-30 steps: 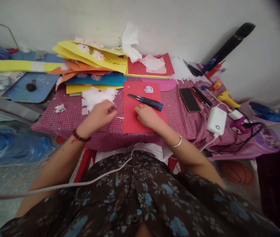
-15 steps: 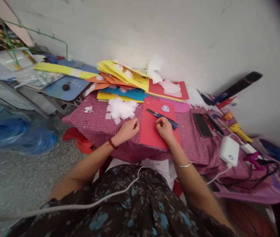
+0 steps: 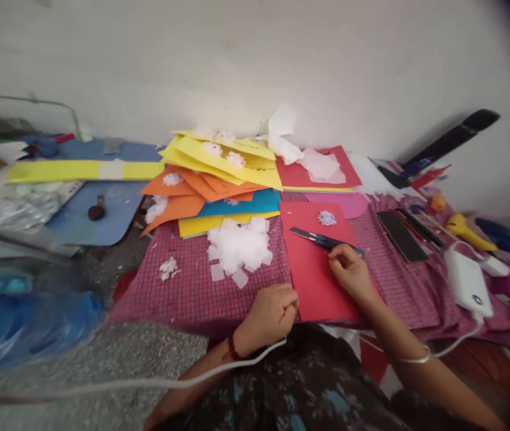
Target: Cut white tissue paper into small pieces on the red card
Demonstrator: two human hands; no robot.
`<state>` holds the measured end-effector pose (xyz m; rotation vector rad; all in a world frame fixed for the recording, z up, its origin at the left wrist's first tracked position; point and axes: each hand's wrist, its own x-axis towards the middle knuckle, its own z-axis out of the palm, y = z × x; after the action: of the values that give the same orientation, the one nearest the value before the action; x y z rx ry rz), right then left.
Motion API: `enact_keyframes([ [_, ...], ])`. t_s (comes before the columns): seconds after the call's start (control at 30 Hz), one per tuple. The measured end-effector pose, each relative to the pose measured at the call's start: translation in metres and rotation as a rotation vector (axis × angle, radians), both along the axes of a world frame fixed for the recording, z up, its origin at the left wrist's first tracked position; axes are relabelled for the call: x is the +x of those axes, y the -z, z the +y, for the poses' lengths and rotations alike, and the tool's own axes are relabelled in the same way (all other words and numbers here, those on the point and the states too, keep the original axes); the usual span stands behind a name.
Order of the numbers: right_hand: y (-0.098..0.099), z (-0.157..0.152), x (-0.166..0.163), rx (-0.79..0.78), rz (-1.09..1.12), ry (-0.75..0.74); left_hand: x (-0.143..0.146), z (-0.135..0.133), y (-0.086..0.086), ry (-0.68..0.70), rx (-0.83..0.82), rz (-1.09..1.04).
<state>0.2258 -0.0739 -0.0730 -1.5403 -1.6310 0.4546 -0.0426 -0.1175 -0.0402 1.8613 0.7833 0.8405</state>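
Note:
My left hand [image 3: 267, 316] is curled into a loose fist at the near edge of the table, beside the red card sheet [image 3: 315, 275]; what it holds, if anything, is hidden. My right hand [image 3: 350, 271] rests on the red sheet with fingers bent, its fingertips touching the handle end of a blue utility knife [image 3: 322, 239] lying on the sheet. A small white paper flower [image 3: 326, 218] sits at the sheet's far end. A heap of white tissue pieces [image 3: 238, 246] lies just left of the sheet on the checked tablecloth [image 3: 192, 293].
A stack of yellow, orange and blue card sheets [image 3: 219, 173] fills the back of the table. To the right lie a black phone [image 3: 401, 236], pens, a white power bank [image 3: 467, 281] with cable, and a yellow glue gun [image 3: 464, 230]. Blue plastic bags [image 3: 26, 317] lie on the floor at left.
The camera has swung left and down. My left hand has drawn back toward the table's near edge. My right hand has shifted up against the knife handle.

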Motion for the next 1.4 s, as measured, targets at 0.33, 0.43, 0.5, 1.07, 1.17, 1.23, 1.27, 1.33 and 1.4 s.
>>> enact_keyframes([
  [0.33, -0.010, -0.001, -0.019, -0.050, -0.052, -0.129, -0.005, 0.002, 0.007, -0.205, -0.335, -0.250],
  [0.43, -0.034, 0.003, -0.013, -0.095, -0.078, -0.354, -0.007, 0.000, 0.013, -0.404, -0.404, -0.249],
  [0.5, -0.057, 0.014, 0.002, -0.228, -0.143, -0.640, -0.009, 0.001, 0.015, -0.521, -0.401, -0.156],
  [1.07, -0.084, 0.262, 0.106, -0.109, -0.743, -0.292, 0.160, 0.073, -0.015, 0.335, 0.508, 0.751],
  [1.17, -0.075, 0.271, 0.096, -0.087, -0.701, -0.347, 0.163, 0.072, 0.005, 0.293, 0.555, 0.655],
  [1.23, -0.070, 0.280, 0.091, -0.088, -0.647, -0.349, 0.162, 0.071, 0.012, 0.271, 0.553, 0.603],
  [1.27, -0.069, 0.284, 0.089, -0.092, -0.613, -0.339, 0.161, 0.071, 0.013, 0.267, 0.547, 0.583],
  [1.33, -0.068, 0.294, 0.085, -0.100, -0.531, -0.302, 0.160, 0.073, 0.013, 0.267, 0.526, 0.555],
  [1.4, -0.072, 0.304, 0.083, -0.105, -0.434, -0.237, 0.160, 0.075, 0.012, 0.274, 0.502, 0.536],
])
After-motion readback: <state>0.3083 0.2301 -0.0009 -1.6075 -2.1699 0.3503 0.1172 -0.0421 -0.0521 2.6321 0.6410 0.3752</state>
